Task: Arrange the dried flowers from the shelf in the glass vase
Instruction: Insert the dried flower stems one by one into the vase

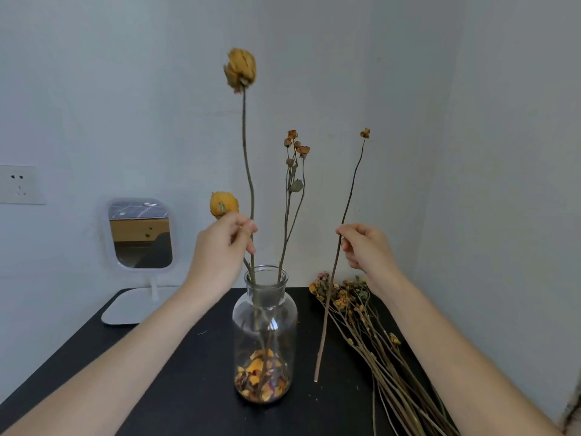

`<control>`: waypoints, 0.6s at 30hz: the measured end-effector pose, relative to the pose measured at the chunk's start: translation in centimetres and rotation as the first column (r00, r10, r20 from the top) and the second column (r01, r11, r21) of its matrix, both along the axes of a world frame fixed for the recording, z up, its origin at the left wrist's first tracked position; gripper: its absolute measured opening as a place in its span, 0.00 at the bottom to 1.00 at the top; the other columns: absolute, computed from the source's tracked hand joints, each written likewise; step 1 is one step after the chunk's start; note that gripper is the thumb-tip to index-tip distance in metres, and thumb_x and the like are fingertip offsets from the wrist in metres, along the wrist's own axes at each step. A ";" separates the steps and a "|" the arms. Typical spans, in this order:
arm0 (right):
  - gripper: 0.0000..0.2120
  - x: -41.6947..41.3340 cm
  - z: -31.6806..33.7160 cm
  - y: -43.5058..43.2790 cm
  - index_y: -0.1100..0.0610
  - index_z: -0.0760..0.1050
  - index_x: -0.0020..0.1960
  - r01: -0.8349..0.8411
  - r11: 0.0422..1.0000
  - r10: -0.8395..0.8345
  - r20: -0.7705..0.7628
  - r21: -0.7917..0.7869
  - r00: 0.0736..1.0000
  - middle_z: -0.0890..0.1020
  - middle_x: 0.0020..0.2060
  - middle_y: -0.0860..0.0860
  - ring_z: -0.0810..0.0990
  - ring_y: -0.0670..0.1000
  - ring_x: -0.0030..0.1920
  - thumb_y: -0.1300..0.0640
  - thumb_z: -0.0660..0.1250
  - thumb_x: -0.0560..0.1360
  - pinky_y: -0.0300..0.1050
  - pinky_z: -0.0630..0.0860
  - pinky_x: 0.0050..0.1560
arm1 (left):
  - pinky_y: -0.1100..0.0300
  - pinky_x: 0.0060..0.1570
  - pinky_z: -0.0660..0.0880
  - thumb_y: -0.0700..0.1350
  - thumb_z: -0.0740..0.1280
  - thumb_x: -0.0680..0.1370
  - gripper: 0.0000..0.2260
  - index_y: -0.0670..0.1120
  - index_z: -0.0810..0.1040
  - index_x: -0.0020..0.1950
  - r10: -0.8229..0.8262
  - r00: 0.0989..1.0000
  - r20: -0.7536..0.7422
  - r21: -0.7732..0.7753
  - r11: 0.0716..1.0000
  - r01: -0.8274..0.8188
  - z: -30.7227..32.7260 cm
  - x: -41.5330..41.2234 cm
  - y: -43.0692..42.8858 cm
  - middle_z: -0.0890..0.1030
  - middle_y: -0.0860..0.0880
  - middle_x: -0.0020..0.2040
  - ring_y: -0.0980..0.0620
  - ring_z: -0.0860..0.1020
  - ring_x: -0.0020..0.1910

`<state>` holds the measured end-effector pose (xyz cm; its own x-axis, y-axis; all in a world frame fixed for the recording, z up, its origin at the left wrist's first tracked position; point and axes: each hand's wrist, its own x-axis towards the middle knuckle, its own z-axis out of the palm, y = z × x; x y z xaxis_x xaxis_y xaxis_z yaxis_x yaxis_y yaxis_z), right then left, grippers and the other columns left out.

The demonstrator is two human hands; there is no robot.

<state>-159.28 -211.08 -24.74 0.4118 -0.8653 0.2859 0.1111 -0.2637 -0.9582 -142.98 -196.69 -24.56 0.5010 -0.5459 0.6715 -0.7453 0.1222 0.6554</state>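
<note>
**One stem steadied, one waiting to go in**

I am partway through the arranging. The glass vase [264, 328] stands about mid-table [157, 372], loose petals [262, 379] on its floor, and three stems are in its neck: a tall yellow rose [241, 70], a shorter yellow rose [224, 204] and a spray of small buds [296, 146].

My left hand [224, 243] pinches the tall rose's stalk just above the rim, thumb and fingertips closed on it, the other fingers curled in. My right hand [364, 247] pinches a thin single-bud stem [345, 212] about halfway up. It hangs upright just beside the vase on the right, its cut end low over the table, not in the glass.

Next, I judge, that stem has to be lifted until its foot clears the rim, carried across and lowered into the narrow neck, gently, since dry stalks may snap.

The remaining bundle [361, 313] lies along the table's right edge, heads toward the back right corner.
</note>
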 end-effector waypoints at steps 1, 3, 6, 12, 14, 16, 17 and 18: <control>0.06 0.0 0.0 0.0 0.57 0.76 0.41 0.000 1.000 0.000 0.001 0.000 1.000 0.72 0.27 0.49 0.64 0.42 0.19 0.60 0.62 0.76 0.33 0.60 0.19 | 0.79 0.35 0.66 0.45 0.62 0.79 0.07 0.47 0.77 0.44 0.005 1.000 0.027 0.047 0.999 -0.007 -0.6 -0.2 0.0 0.78 0.53 0.30 0.62 0.75 0.32; 0.06 0.1 -0.1 -0.1 0.57 0.76 0.41 0.004 1.000 -0.004 0.000 -0.002 1.000 0.72 0.27 0.49 0.64 0.42 0.19 0.60 0.62 0.76 0.33 0.60 0.19 | 0.76 0.34 0.67 0.46 0.64 0.78 0.06 0.47 0.78 0.42 0.018 0.995 0.097 0.124 0.992 -0.030 -1.4 -0.4 0.0 0.78 0.53 0.28 0.60 0.76 0.31; 0.06 0.0 -0.2 -0.3 0.57 0.76 0.42 0.017 1.000 -0.017 -0.007 -0.004 1.000 0.72 0.27 0.49 0.64 0.42 0.19 0.60 0.62 0.76 0.33 0.60 0.19 | 0.70 0.35 0.66 0.47 0.66 0.76 0.07 0.45 0.80 0.42 0.024 0.986 0.167 0.236 0.970 -0.064 -2.3 -0.6 -0.2 0.78 0.51 0.27 0.57 0.76 0.30; 0.05 -0.4 -0.4 -0.6 0.57 0.76 0.42 0.030 1.000 -0.030 0.029 0.007 0.999 0.72 0.26 0.48 0.65 0.42 0.20 0.60 0.63 0.76 0.33 0.60 0.19 | 0.63 0.33 0.71 0.52 0.66 0.76 0.10 0.48 0.82 0.41 0.110 0.954 0.278 0.320 0.926 -0.200 -3.2 -1.0 -0.4 0.75 0.54 0.26 0.57 0.75 0.29; 0.05 -0.4 -0.1 -0.6 0.58 0.76 0.43 0.019 1.000 -0.019 0.068 -0.003 0.998 0.72 0.25 0.48 0.64 0.42 0.20 0.60 0.62 0.76 0.33 0.60 0.20 | 0.62 0.32 0.72 0.53 0.66 0.75 0.10 0.49 0.82 0.41 0.114 0.957 0.268 0.312 0.929 -0.198 -3.5 -0.9 -0.1 0.77 0.54 0.27 0.56 0.76 0.30; 0.06 -0.5 0.4 -0.5 0.58 0.76 0.42 0.009 1.000 -0.006 0.124 -0.021 0.992 0.72 0.25 0.47 0.64 0.43 0.21 0.60 0.62 0.77 0.33 0.60 0.20 | 0.63 0.30 0.70 0.54 0.66 0.75 0.09 0.51 0.81 0.41 0.109 0.963 0.247 0.286 0.941 -0.180 -3.7 -0.8 0.3 0.76 0.54 0.24 0.57 0.76 0.28; 0.07 -0.6 0.7 -0.5 0.57 0.75 0.42 0.006 0.999 -0.002 0.152 -0.032 0.988 0.73 0.24 0.47 0.64 0.43 0.21 0.60 0.62 0.77 0.33 0.59 0.20 | 0.64 0.29 0.68 0.54 0.66 0.74 0.07 0.52 0.80 0.42 0.107 0.965 0.238 0.260 0.951 -0.169 -3.9 -0.7 0.6 0.75 0.53 0.22 0.57 0.75 0.27; 0.07 -0.6 1.1 -0.5 0.57 0.75 0.41 0.008 0.999 0.000 0.178 -0.043 0.984 0.73 0.23 0.46 0.64 0.43 0.21 0.60 0.62 0.77 0.33 0.59 0.20 | 0.65 0.29 0.67 0.54 0.67 0.74 0.06 0.53 0.79 0.42 0.106 0.968 0.229 0.223 0.962 -0.158 -4.2 -0.6 0.8 0.74 0.53 0.21 0.58 0.75 0.25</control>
